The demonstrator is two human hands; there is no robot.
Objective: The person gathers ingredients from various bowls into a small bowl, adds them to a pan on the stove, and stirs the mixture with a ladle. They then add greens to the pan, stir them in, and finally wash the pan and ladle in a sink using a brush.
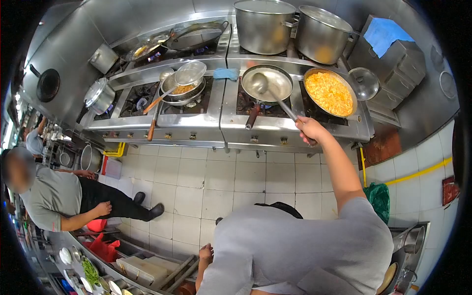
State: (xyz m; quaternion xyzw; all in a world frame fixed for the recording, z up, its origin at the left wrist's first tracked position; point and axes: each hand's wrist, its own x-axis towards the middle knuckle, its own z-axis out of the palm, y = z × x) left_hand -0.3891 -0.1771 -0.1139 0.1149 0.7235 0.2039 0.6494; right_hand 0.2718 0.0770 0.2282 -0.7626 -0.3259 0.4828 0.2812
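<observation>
My right hand (309, 130) is closed around the handle of a long metal ladle (281, 104). The ladle's bowl rests inside a steel frying pan (273, 73) on the front burner. Just right of that pan, and close to my right hand, sits a wide round pan full of a yellow-orange chopped food (330, 93). My left hand (206, 252) hangs low beside my body, near the rear counter. Its fingers look curled, and nothing shows in them.
Two large stockpots (265, 29) stand behind the pans. Left on the range are a strainer (191, 73) over a pan, a lidded pot (98, 93) and woks (196, 37) over flames. Another person (54, 191) stands at left. Behind me runs a counter (162, 275) with containers.
</observation>
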